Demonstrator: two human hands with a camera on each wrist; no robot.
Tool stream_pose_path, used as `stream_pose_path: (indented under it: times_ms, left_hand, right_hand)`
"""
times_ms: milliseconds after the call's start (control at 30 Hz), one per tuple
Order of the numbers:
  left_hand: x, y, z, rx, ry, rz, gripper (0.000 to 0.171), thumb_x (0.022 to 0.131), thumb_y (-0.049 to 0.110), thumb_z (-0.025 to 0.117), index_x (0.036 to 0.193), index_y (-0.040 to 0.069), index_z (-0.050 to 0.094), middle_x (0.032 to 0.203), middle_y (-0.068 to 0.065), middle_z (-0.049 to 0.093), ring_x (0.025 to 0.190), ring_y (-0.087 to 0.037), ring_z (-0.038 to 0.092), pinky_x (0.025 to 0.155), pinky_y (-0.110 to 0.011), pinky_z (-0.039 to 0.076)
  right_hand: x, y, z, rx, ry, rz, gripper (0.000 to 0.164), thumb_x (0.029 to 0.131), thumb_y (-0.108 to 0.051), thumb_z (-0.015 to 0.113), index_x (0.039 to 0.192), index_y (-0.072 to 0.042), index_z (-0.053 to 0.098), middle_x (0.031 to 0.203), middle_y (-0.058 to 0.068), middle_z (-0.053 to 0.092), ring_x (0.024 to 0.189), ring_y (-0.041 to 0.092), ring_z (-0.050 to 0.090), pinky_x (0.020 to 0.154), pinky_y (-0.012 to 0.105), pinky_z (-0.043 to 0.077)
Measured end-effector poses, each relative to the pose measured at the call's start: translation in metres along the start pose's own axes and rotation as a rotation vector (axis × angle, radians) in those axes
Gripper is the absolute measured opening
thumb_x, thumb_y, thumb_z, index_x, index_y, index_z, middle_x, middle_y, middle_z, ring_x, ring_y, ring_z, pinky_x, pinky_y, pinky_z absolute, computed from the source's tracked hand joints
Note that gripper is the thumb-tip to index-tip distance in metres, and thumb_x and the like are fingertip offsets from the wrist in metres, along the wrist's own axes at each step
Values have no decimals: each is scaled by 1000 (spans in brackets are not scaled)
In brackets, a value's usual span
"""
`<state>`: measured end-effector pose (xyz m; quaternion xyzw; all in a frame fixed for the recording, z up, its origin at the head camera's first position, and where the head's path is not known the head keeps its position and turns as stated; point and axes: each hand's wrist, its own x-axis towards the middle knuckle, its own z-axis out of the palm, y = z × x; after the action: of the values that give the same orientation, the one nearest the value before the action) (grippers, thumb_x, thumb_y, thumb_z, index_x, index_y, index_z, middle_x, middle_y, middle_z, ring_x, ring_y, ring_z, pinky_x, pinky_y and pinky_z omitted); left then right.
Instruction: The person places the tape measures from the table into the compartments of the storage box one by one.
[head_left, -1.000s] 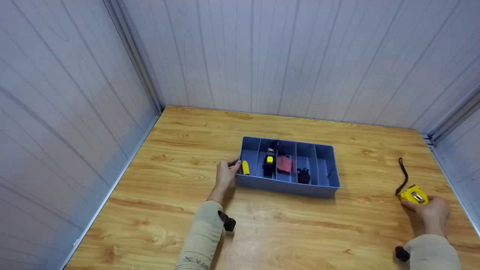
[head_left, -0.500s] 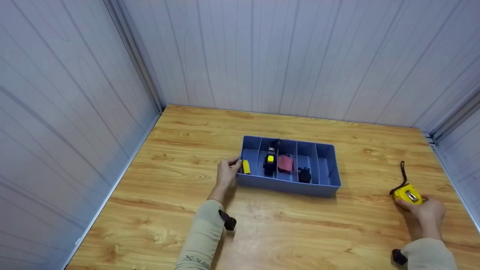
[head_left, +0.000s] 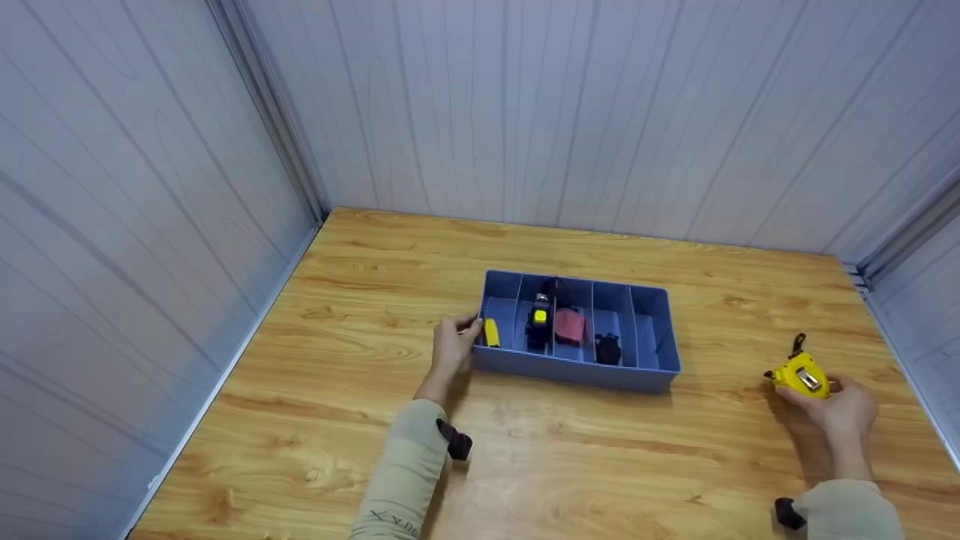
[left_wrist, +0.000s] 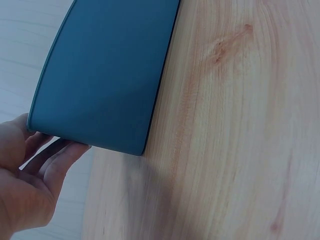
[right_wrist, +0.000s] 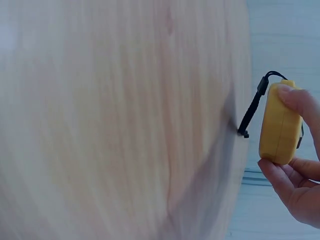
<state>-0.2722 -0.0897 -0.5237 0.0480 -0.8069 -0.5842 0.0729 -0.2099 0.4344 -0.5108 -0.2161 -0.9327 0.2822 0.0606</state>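
A blue divided box [head_left: 577,373] stands on the table, its compartments side by side. My left hand [head_left: 451,346] pinches its left end wall, thumb at the rim and fingers against the outside, as the left wrist view of the box [left_wrist: 100,80] also shows. To the right of the box, my right hand [head_left: 844,412] holds a yellow tape measure [head_left: 802,376] between thumb and fingers, raised off the table. From the tape measure [right_wrist: 280,125] a black wrist strap [right_wrist: 252,107] hangs in the right wrist view.
Inside the box, from the left, lie a yellow item [head_left: 491,333], a black tape measure with a yellow button [head_left: 539,322], a red item [head_left: 570,328] and a black item [head_left: 607,349]. The rightmost compartment holds nothing visible. Pale panel walls [head_left: 525,112] enclose the wooden table [head_left: 600,465].
My right hand has carried the yellow tape measure left and slightly upward in the head view, its strap swinging. The left hand and the box have stayed in place.
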Motion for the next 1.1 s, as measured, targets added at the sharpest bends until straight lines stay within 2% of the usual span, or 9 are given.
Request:
stream_pose_path:
  times_ms: [133,367,567,667,867,1000,1100]
  left_hand:
    - [1,-1,1,-26,-6,-6,26,87,8,58,112,-2,61,104,-16,63,93,-21,60,76,-27,50]
    - [-1,-1,0,-41,-6,-11,27,88,8,57,113,-2,61,105,-16,63,95,-21,59,78,-28,49]
    - [-1,0,1,-62,-7,-17,27,88,7,57,113,-2,61,105,-16,63,95,-20,58,79,-26,49]
    - [-1,0,1,-73,-5,-12,27,87,6,58,113,-2,60,105,-16,63,95,-20,59,79,-27,49]
    - [-1,0,0,-20,8,21,26,87,6,58,111,-2,62,104,-16,63,93,-24,60,75,-30,50]
    - [-1,1,0,-11,11,30,25,86,6,59,110,-2,62,104,-17,63,93,-24,60,76,-30,50]
    - [-1,1,1,-13,10,28,25,86,6,59,110,-3,62,104,-17,63,93,-24,60,76,-30,50]
  right_hand:
    - [-5,-7,1,15,33,-42,83,71,-39,74,119,19,40,111,35,44,97,44,43,81,52,36]
    - [-15,-22,3,37,64,-106,77,70,-35,75,118,16,43,108,31,45,91,39,46,71,43,38]
    - [-20,-33,4,69,39,-106,80,72,-37,73,123,14,40,112,29,42,94,38,45,70,39,38]
    - [-23,-39,6,90,57,-113,77,72,-36,74,123,12,42,111,26,43,93,35,46,68,34,37]
    - [-25,-50,7,105,98,-158,71,68,-27,78,119,11,47,107,25,46,92,36,49,68,31,38]
    - [-30,-60,7,105,116,-195,70,67,-28,79,117,10,49,104,23,48,88,34,50,62,19,36]
    - [-29,-63,11,128,131,-208,68,65,-26,81,115,9,50,102,21,48,85,33,51,61,19,39]
